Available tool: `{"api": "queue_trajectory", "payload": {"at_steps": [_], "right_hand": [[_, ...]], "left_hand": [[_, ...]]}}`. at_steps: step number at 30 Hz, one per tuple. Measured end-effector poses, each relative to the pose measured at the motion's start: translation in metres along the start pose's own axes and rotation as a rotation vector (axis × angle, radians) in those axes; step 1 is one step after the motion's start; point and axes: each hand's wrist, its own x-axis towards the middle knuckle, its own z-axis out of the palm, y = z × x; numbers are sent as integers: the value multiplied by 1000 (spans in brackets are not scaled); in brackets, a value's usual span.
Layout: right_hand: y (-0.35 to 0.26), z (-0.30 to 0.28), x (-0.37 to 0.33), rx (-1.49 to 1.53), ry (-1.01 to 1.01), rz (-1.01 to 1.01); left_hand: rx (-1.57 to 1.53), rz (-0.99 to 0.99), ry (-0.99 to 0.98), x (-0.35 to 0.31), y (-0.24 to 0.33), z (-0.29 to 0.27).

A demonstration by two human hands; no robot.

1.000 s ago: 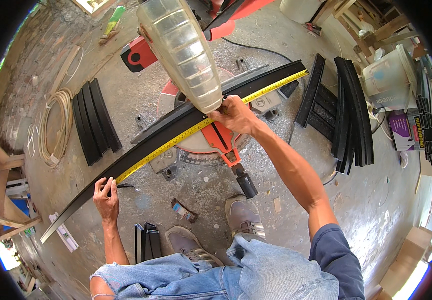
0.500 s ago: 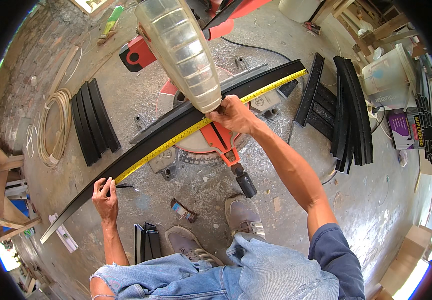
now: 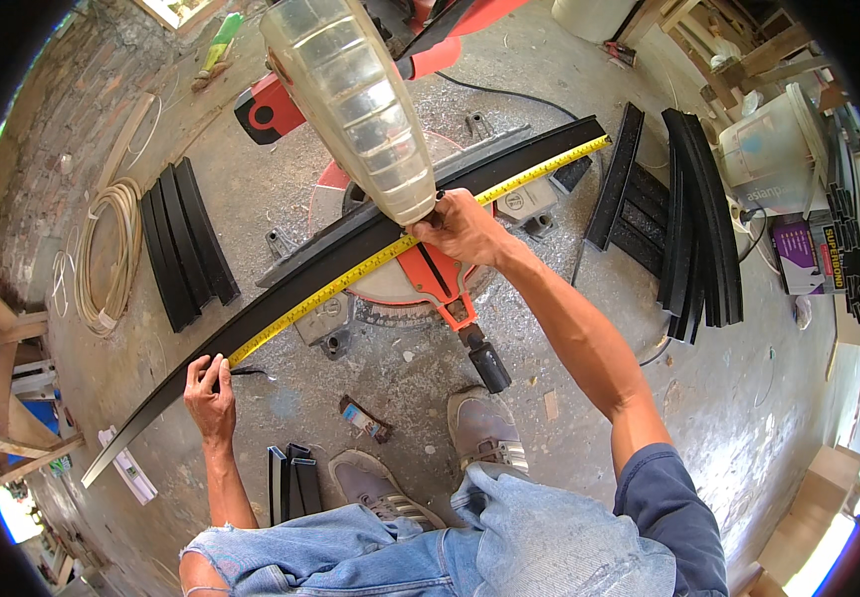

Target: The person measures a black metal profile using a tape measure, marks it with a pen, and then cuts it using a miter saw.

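A long black metal profile (image 3: 300, 277) lies slantwise across a red mitre saw (image 3: 437, 279) on the floor. Along its near edge runs a yellow tape measure (image 3: 350, 276), pulled out from my left hand to near the profile's right end. My left hand (image 3: 210, 396) is closed around the tape's near end against the profile; a dark strap pokes out beside it. Fingers bent, my right hand (image 3: 458, 227) presses at the tape and profile beside the saw's clear, ribbed guard (image 3: 360, 109). A small dark thing shows at its fingertips, too hidden to name.
Cut black profiles (image 3: 187, 244) lie at left, and more (image 3: 703, 219) at right. Coiled cable (image 3: 109, 257) rests by the brick wall. Short profile pieces (image 3: 292, 483) stand near my shoes. A bucket (image 3: 773, 149) and a purple box (image 3: 803, 256) are at far right.
My hands, the tape and the profile keep their places. The view has shifted very slightly.
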Motion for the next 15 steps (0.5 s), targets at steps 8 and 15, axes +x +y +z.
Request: {"api": "queue_trajectory", "payload": {"at_steps": [8,15], "right_hand": [[4,0,-1,3,-8,23],[7,1,0,-2,5,-6]], "left_hand": [[-3,-1,-7,1,2,0],[-4,0,-3,0,-3,2]]}}
